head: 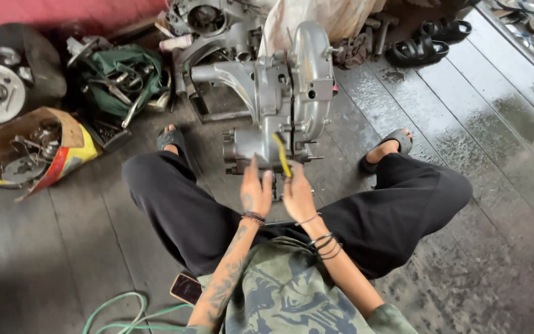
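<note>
Now r. hand [298, 196] grips yellow tool [282, 154] at engine case [279, 99], l. hand [255, 190] open; torn red-yellow carton [63, 154] far left.

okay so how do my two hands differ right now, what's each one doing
The right hand grips a yellow-handled tool against the grey engine casing; the left hand holds nothing, fingers raised beside it. The left forearm is tattooed, the right one bare. Both wear dark wristbands and sit close together below the casing.

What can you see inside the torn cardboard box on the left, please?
The box holds dark metal parts: a round toothed disc near the front and smaller pieces behind it. The flap covers whatever lies deeper, so the bottom cannot be seen.
</note>
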